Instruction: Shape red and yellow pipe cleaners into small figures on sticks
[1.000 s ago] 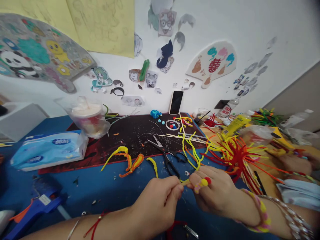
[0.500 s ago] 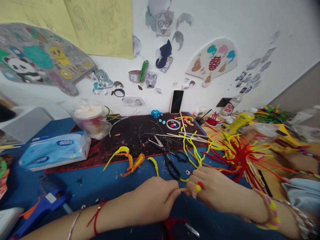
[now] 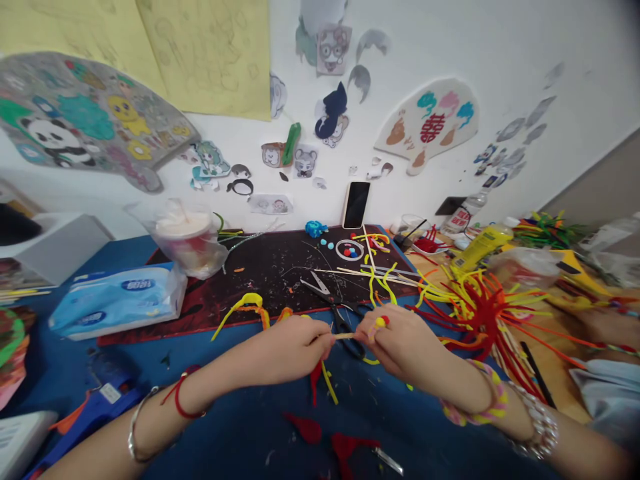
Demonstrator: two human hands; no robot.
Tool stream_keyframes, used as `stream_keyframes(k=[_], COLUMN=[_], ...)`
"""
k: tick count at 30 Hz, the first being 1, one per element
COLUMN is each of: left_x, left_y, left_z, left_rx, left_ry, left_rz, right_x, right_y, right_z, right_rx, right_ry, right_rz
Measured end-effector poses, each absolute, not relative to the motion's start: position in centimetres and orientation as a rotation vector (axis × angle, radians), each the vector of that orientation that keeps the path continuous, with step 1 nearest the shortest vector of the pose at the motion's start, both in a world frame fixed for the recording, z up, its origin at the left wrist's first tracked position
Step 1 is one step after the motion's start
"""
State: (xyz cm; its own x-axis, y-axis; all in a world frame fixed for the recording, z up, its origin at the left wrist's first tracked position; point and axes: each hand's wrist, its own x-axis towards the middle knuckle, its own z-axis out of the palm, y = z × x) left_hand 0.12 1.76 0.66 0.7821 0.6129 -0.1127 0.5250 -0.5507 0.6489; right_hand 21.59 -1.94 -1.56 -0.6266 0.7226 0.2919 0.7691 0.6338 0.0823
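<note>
A thin pale wooden stick (image 3: 344, 336) runs level between my two hands. My left hand (image 3: 297, 347) pinches its left end, and the fingers of my right hand (image 3: 400, 341) are closed round the other end. Under the left fingertips show a red piece (image 3: 315, 381) and a yellow fuzzy strip (image 3: 329, 383); I cannot tell whether they are attached to the stick. Black-handled scissors (image 3: 320, 288) lie open just behind the hands. Yellow and orange pipe cleaners (image 3: 246, 300) rest beyond my left hand. Red pieces (image 3: 305, 428) lie on the blue table (image 3: 225, 427) in front.
A glue gun (image 3: 113, 395) and tissue pack (image 3: 120, 300) lie left, with a bagged cup (image 3: 187, 233) behind. A bundle of red and yellow pipe cleaners (image 3: 487, 310) spreads right. A phone (image 3: 357, 205) leans on the wall. Another person's hand (image 3: 600, 327) is at far right.
Both hands have moved up and away from me with the stick, and more of it shows between them. The red pieces and yellow strip below are now visible.
</note>
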Motion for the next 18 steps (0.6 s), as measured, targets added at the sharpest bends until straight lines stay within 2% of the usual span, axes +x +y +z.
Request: stream_keyframes(k=[6, 13, 18], left_x=[-1.0, -1.9, -2.2], left_y=[2.7, 3.8, 4.4], left_z=[0.2, 0.9, 0.9], left_rx=[2.48, 2.549, 2.536], left_ry=[1.049, 1.167, 1.216], left_rz=[0.105, 0.078, 0.072], right_x=[22.6, 23.6, 23.3], right_y=[-0.8, 0.2, 0.2], right_z=[-3.4, -3.7, -3.4], right_rx=[-1.483, -1.558, -1.801], right_ry=[-2.584, -2.824, -2.697], right_rz=[-0.585, -0.457, -0.353])
